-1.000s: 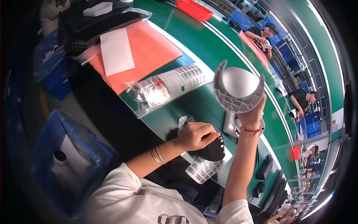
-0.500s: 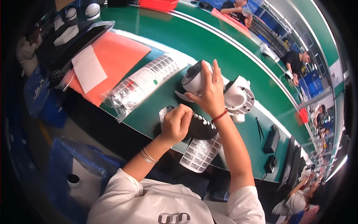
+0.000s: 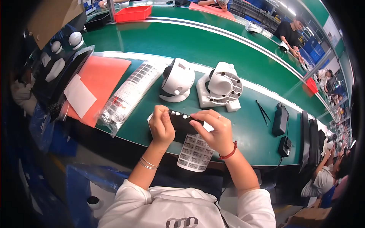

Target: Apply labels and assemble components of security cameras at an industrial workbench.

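Note:
My left hand [image 3: 162, 124] is closed on the left end of a black sheet [image 3: 184, 127] with a row of white round pieces along its upper edge. At the sheet's right end, my right hand [image 3: 217, 131] pinches that edge between thumb and fingers. Beneath it hangs a white sheet of printed labels [image 3: 195, 154], partly over the table's front edge. Beyond my hands a white rounded camera-like device [image 3: 178, 78] stands upright. To its right, a second white device [image 3: 224, 85] lies with its round base turned toward me, on a white foam block [image 3: 232, 105].
Left on the green table lie a plastic-wrapped label roll [image 3: 133, 93], an orange sheet [image 3: 108, 72] and a white paper [image 3: 80, 95]. Tweezers [image 3: 262, 112] and a black power adapter [image 3: 280, 121] are at right. Behind runs a green conveyor [image 3: 171, 38]; a co-worker [image 3: 291, 34] sits beyond.
My right hand has left the upright white device and come back to the black sheet's edge. That device now stands turned, its dark front facing left. The view has shifted.

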{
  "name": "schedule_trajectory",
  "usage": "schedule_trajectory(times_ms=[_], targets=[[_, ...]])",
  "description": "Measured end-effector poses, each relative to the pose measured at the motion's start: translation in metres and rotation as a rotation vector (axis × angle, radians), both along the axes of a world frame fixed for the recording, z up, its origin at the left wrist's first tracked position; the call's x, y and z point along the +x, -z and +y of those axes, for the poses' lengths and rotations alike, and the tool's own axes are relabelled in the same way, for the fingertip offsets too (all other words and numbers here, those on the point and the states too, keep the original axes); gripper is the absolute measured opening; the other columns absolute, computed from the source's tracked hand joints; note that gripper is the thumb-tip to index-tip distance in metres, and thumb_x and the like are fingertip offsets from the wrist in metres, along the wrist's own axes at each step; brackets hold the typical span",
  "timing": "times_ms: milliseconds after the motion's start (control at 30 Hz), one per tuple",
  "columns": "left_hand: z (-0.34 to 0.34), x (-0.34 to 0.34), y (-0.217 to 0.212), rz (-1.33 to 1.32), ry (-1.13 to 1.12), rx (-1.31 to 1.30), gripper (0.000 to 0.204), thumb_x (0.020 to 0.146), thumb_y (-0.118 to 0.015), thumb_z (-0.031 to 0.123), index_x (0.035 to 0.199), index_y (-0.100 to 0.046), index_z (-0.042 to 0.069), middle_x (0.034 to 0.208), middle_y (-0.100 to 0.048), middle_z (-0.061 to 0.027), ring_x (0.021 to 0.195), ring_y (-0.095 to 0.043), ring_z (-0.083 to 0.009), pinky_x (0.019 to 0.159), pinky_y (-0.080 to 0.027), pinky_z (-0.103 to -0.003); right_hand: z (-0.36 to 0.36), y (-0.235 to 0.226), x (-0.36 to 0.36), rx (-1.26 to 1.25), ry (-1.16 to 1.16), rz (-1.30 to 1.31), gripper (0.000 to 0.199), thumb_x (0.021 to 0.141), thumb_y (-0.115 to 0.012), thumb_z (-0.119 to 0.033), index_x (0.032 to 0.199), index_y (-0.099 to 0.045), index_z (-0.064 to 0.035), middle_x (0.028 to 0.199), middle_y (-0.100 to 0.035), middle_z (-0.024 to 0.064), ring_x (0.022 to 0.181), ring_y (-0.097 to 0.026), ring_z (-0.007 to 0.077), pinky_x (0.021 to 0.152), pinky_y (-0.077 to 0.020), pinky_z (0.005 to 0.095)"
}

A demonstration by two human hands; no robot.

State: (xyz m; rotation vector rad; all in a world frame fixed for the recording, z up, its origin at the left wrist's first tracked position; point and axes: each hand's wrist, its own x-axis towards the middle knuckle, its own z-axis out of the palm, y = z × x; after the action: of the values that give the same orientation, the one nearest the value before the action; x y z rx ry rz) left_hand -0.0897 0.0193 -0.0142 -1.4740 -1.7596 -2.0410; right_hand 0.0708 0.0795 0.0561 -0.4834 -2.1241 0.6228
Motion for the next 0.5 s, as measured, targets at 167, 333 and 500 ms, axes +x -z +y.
schedule_trajectory(times_ms=[167,333,500], targets=[[0.0,0.003,0.001,0.093,-0.084,-0.035,0.02,0.1,-0.042,0.012,0.085,-0.047,0.001,0.072,-0.053,-0.0148,0.06,-0.054,-0.0329,0.056,-0.043,-0.038,-0.008,0.012,0.002,-0.16,0.076,0.027,0.014,0.078,-0.076,-0.008,0.088,-0.069,-0.0017,0.082,-0.068,0.012,0.072,-0.067,0.0274,0.065,-0.0527,0.0335],[0.005,0.004,-0.003,0.156,-0.106,-0.012,0.02,0.101,-0.041,0.012,0.086,-0.047,0.0,0.071,-0.053,-0.0147,0.058,-0.053,-0.0322,0.053,-0.042,-0.037,-0.004,0.012,0.012,-0.011,0.145,0.172,0.011,0.075,-0.072,0.002,0.083,-0.066,-0.0009,0.085,-0.067,0.0108,0.085,-0.066,0.0258,0.074,-0.0515,0.0338],[0.002,0.001,-0.004,0.148,-0.069,0.0,0.023,0.102,-0.039,0.015,0.087,-0.048,0.0,0.07,-0.051,-0.0139,0.055,-0.051,-0.0294,0.052,-0.04,-0.035,0.054,0.022,0.052,-0.088,0.469,0.246,0.009,0.079,-0.07,0.0,0.087,-0.068,-0.003,0.091,-0.062,0.0112,0.083,-0.061,0.0256,0.073,-0.049,0.0335]])
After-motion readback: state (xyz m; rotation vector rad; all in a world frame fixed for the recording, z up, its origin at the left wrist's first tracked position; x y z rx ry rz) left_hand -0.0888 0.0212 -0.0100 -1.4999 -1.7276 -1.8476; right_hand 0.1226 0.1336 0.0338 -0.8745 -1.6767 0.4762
